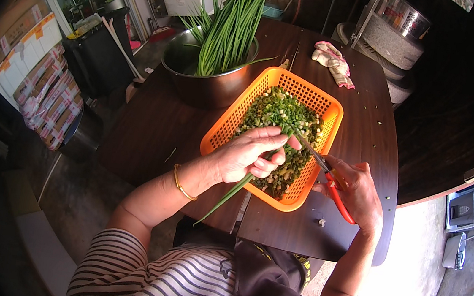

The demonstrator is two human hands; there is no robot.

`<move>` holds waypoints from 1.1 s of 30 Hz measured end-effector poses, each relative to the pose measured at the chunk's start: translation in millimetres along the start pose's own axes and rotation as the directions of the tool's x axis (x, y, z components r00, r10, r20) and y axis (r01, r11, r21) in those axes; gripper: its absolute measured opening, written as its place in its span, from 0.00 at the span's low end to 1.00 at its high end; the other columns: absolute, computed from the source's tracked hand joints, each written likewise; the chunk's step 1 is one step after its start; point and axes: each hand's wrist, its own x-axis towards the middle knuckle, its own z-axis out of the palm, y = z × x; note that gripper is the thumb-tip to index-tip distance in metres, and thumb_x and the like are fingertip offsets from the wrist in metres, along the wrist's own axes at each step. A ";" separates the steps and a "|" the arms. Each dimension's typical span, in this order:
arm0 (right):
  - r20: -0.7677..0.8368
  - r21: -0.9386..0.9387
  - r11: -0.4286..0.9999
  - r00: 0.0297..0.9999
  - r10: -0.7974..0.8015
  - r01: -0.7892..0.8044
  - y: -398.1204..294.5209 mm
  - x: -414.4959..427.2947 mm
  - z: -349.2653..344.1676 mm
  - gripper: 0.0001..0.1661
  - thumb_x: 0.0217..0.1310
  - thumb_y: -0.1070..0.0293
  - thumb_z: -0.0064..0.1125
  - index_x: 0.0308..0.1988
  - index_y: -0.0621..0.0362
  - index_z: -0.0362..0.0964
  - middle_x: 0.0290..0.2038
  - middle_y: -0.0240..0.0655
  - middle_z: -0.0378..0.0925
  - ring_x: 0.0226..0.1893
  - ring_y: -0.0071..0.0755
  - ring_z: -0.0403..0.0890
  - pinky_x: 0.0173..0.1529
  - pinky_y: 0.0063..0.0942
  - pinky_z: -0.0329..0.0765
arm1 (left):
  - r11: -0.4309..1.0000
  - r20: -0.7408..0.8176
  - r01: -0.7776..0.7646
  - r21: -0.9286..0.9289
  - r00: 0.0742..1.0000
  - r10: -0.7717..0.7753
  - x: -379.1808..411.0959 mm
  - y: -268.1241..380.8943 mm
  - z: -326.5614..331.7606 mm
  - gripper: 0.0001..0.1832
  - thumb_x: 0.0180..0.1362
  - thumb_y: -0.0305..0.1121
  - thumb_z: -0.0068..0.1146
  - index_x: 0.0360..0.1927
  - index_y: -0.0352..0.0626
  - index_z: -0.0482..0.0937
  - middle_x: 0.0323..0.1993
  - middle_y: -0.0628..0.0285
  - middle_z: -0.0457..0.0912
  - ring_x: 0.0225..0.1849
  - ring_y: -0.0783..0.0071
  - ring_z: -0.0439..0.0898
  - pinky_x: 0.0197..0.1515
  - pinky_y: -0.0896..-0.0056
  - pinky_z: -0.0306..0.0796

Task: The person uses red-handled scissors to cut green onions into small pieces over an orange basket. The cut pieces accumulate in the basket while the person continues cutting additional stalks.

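Observation:
My left hand [252,152] is closed around a few green onion stalks [231,192], whose long ends hang down past my wrist. Red-handled scissors [333,188] are held in my right hand [355,188], their blades reaching the cut end of the stalks beside my left fingertips. Below both hands stands an orange plastic basket [334,116] with chopped green onion [282,109] in it. A metal pot [209,86] behind my left hand holds a tall bunch of whole green onions [235,26].
A fabric glove [333,64] lies near the back of the brown wooden table [361,155]. Small onion bits are scattered to the right. Round stone slabs [390,44] stand behind the table; stacked cardboard boxes [53,97] and a black bin [98,55] are at left.

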 end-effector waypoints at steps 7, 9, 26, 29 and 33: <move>-0.010 -0.067 0.998 1.000 -0.018 0.017 1.4 -1.2 -1.1 0.30 0.45 0.53 0.68 0.48 0.53 0.73 0.24 0.30 0.71 0.26 0.31 0.74 0.43 0.29 0.60 | 0.998 0.032 -0.057 -0.020 0.998 0.057 5.4 -4.8 -9.4 0.16 0.69 0.36 0.36 0.46 0.32 0.71 0.19 0.75 0.58 0.16 0.90 0.53 0.17 0.89 0.50; 0.015 -0.064 0.998 1.000 -0.010 0.011 1.4 -1.6 -0.8 0.30 0.45 0.52 0.68 0.48 0.52 0.73 0.24 0.30 0.71 0.26 0.30 0.74 0.43 0.29 0.60 | 0.998 0.032 -0.057 -0.025 0.998 0.058 4.7 -4.9 -9.7 0.16 0.68 0.35 0.36 0.44 0.31 0.71 0.19 0.75 0.58 0.16 0.91 0.53 0.17 0.88 0.50; 0.046 -0.045 0.999 0.999 -0.028 0.030 -2.5 0.1 -1.7 0.28 0.44 0.53 0.68 0.45 0.55 0.74 0.22 0.35 0.74 0.24 0.36 0.74 0.40 0.30 0.62 | 0.999 0.006 -0.011 -0.032 1.000 0.011 3.0 -3.9 -5.3 0.15 0.67 0.33 0.40 0.46 0.31 0.72 0.24 0.71 0.67 0.20 0.90 0.58 0.23 0.87 0.57; -0.039 -0.075 0.996 0.998 -0.051 0.048 -2.7 -0.3 -1.3 0.27 0.45 0.54 0.68 0.45 0.55 0.74 0.22 0.34 0.73 0.24 0.35 0.74 0.39 0.30 0.63 | 0.999 -0.031 -0.012 -0.051 0.999 0.010 1.7 -1.1 2.0 0.14 0.68 0.34 0.39 0.46 0.33 0.72 0.23 0.72 0.65 0.19 0.90 0.57 0.21 0.88 0.55; -0.060 -0.073 0.997 0.998 -0.022 0.017 1.0 -0.1 -1.5 0.28 0.45 0.53 0.68 0.46 0.54 0.74 0.22 0.32 0.72 0.25 0.33 0.75 0.41 0.29 0.62 | 0.997 0.021 -0.057 -0.056 0.998 0.058 4.7 -3.4 -7.7 0.14 0.68 0.34 0.38 0.46 0.34 0.72 0.21 0.74 0.61 0.17 0.91 0.54 0.18 0.89 0.52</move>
